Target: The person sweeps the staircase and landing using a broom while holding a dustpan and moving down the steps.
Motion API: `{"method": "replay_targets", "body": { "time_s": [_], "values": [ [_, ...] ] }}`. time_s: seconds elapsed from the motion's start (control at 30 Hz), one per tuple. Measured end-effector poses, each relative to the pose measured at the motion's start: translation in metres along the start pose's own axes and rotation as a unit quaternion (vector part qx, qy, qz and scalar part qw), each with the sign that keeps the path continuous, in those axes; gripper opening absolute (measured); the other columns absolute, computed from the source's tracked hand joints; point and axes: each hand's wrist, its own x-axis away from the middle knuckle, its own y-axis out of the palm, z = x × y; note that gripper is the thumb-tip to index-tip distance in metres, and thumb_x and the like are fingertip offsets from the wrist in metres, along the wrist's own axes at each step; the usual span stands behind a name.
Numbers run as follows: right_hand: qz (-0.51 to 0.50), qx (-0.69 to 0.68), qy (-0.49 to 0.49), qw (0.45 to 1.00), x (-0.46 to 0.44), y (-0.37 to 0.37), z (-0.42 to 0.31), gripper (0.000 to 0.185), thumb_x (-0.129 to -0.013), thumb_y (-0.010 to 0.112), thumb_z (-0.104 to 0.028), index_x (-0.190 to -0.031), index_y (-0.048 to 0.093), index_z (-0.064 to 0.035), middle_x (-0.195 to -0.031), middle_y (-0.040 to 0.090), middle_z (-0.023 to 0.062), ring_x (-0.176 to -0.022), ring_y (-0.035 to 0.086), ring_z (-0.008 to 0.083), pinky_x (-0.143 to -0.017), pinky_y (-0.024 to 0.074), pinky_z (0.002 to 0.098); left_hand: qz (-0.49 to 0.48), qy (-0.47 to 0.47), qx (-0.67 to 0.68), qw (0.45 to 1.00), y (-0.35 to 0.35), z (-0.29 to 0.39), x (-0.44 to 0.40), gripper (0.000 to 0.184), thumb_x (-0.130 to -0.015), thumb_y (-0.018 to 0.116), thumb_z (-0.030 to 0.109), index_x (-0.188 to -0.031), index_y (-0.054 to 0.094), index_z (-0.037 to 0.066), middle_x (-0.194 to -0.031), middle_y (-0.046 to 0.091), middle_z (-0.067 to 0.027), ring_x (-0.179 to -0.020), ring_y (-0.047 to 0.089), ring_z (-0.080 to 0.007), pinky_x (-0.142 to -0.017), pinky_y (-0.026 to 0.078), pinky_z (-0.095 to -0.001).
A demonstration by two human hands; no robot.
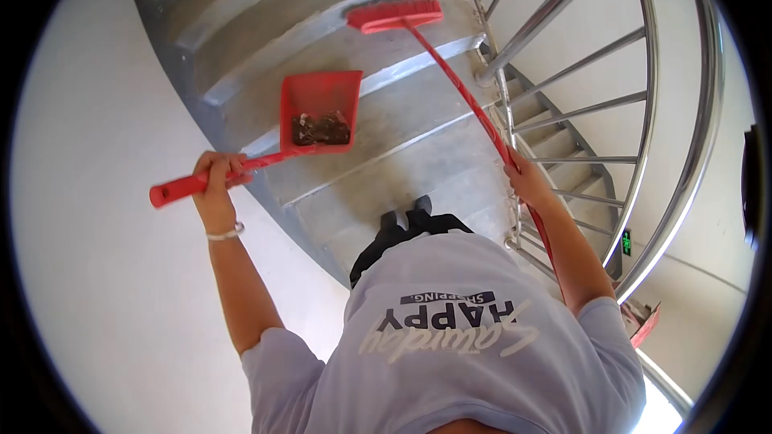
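A red dustpan [320,92] with dark debris [322,128] in its pan is over the grey stairs at the left. My left hand [219,177] is closed round its red handle. A red broom [402,14] has its head on a step farther up, near the railing side. Its long red stick slants down to the right, and my right hand [527,180] is wrapped round it beside the railing. The stick's lower part runs along my right forearm.
Curved grey concrete steps [394,124] rise ahead, with a white wall [104,193] on the left. A metal railing [643,153] curves along the right, with lower steps [563,145] behind it. My feet [406,213] stand on a step.
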Motion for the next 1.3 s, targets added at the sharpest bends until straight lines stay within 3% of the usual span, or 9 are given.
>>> {"method": "replay_targets", "body": {
  "time_s": [0.3,0.37,0.43,0.5,0.53,0.7,0.9,1.1,1.3],
  "values": [
    [-0.024,0.117,-0.068,0.990,-0.036,0.097,-0.067,0.049,-0.086,0.047,-0.020,-0.133,0.033,-0.0146,-0.075,0.059,0.0170,-0.045,0.054,0.0265,-0.036,0.0423,0.0338,0.030,-0.038,0.054,0.997,-0.061,-0.062,0.088,0.012,-0.081,0.046,0.006,-0.074,0.051,-0.002,-0.071,0.057,-0.0115,-0.074,0.061,-0.0213,-0.052,0.055,-0.0273],
    [-0.065,0.146,-0.062,0.985,-0.025,0.110,-0.088,0.049,-0.086,0.047,-0.020,-0.133,0.033,-0.0143,-0.076,0.059,0.0177,-0.050,0.057,0.0273,-0.039,0.0437,0.0351,0.021,-0.069,0.083,0.994,-0.067,-0.083,0.090,0.009,-0.080,0.047,0.000,-0.077,0.054,-0.004,-0.076,0.060,-0.0119,-0.064,0.057,-0.0146,-0.057,0.051,-0.0253],
    [-0.064,0.169,-0.048,0.982,-0.031,0.131,-0.104,0.050,-0.086,0.048,-0.020,-0.133,0.033,-0.0135,-0.079,0.060,0.0208,-0.058,0.059,0.0327,-0.049,0.0467,0.0400,-0.004,-0.070,0.067,0.995,-0.074,-0.108,0.060,0.008,-0.080,0.050,0.000,-0.077,0.057,-0.003,-0.071,0.060,-0.0076,-0.060,0.054,-0.0109,-0.059,0.047,-0.0237],
    [-0.029,0.205,-0.221,0.953,-0.023,0.144,-0.096,0.050,-0.086,0.048,-0.019,-0.133,0.033,-0.0119,-0.081,0.059,0.0237,-0.067,0.059,0.0384,-0.060,0.0462,0.0440,0.006,-0.092,0.063,0.994,-0.081,-0.127,0.075,0.009,-0.081,0.051,0.002,-0.078,0.058,-0.002,-0.069,0.059,-0.0060,-0.059,0.054,-0.0107,-0.059,0.046,-0.0231],
    [-0.045,0.218,-0.202,0.954,-0.021,0.150,-0.097,0.049,-0.086,0.048,-0.020,-0.132,0.033,-0.0113,-0.082,0.059,0.0256,-0.073,0.057,0.0433,-0.066,0.0436,0.0481,0.009,-0.097,0.068,0.993,-0.085,-0.134,0.079,0.009,-0.081,0.051,0.002,-0.078,0.058,-0.002,-0.069,0.059,-0.0060,-0.059,0.054,-0.0107,-0.059,0.046,-0.0231],
    [-0.081,0.261,-0.194,0.942,-0.049,0.196,-0.139,0.044,-0.088,0.046,-0.024,-0.128,0.034,-0.0107,-0.080,0.059,0.0261,-0.075,0.056,0.0447,-0.066,0.0417,0.0525,0.006,-0.112,0.066,0.992,-0.087,-0.159,0.061,0.009,-0.081,0.054,0.006,-0.079,0.059,-0.002,-0.069,0.059,-0.0056,-0.059,0.056,-0.0109,-0.058,0.046,-0.0231],
    [-0.071,0.265,-0.189,0.943,-0.084,0.197,-0.149,0.033,-0.089,0.044,-0.025,-0.119,0.040,-0.0128,-0.080,0.060,0.0251,-0.075,0.058,0.0431,-0.065,0.0433,0.0517,-0.012,-0.122,0.053,0.991,-0.078,-0.166,0.056,0.009,-0.081,0.055,0.006,-0.077,0.057,-0.001,-0.068,0.058,-0.0055,-0.060,0.055,-0.0110,-0.057,0.046,-0.0223],
    [0.014,0.275,-0.129,0.953,-0.093,0.084,-0.099,0.034,-0.089,0.045,-0.025,-0.123,0.047,-0.0191,-0.090,0.062,0.0195,-0.081,0.059,0.0391,-0.069,0.0464,0.0445,-0.056,-0.077,0.020,0.995,-0.056,-0.166,0.050,0.008,-0.081,0.055,0.005,-0.074,0.057,0.000,-0.067,0.057,-0.0045,-0.059,0.053,-0.0106,-0.057,0.044,-0.0237],
    [0.015,0.212,0.015,0.977,-0.029,-0.001,-0.092,0.039,-0.092,0.042,-0.029,-0.131,0.040,-0.0242,-0.066,0.053,0.0101,-0.048,0.051,0.0200,-0.036,0.0395,0.0317,-0.089,-0.012,0.010,0.996,-0.010,-0.145,0.043,0.010,-0.080,0.056,0.004,-0.072,0.055,-0.001,-0.064,0.055,-0.0061,-0.058,0.052,-0.0126,-0.056,0.043,-0.0258]
  ]
}}
